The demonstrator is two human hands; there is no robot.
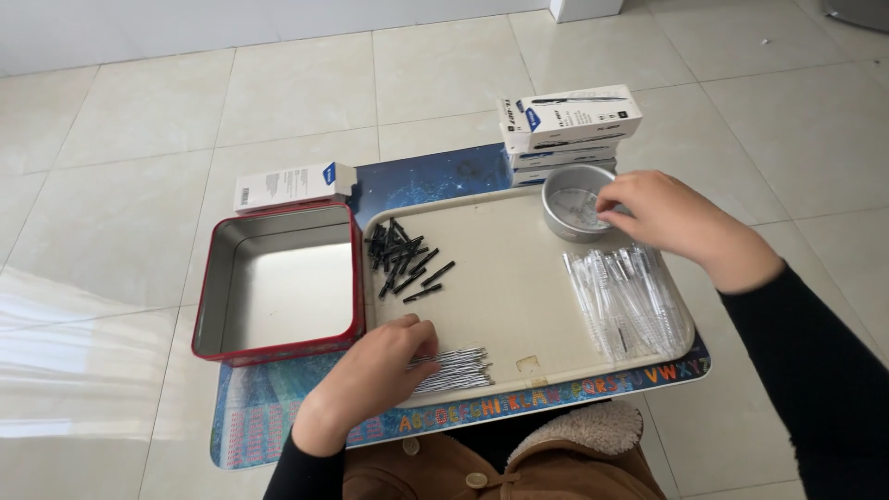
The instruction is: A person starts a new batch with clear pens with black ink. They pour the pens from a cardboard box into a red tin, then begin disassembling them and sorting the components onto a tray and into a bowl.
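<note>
My left hand (375, 375) rests on the near edge of a beige tray (505, 306), its fingers on a bundle of thin silver refills (454, 368). My right hand (662, 218) reaches over the tray's far right corner, fingertips dipping into a small round metal tin (567, 222); what they pinch is hidden. A pile of black pen caps (403, 259) lies at the tray's far left. A row of clear pen barrels (625, 301) lies on its right side.
A red-rimmed rectangular metal tin (278, 282) sits open left of the tray. A white box (292, 183) lies behind it, and stacked white pen boxes (565, 125) stand behind the tray. Everything rests on a blue alphabet mat (278, 417) on a tiled floor.
</note>
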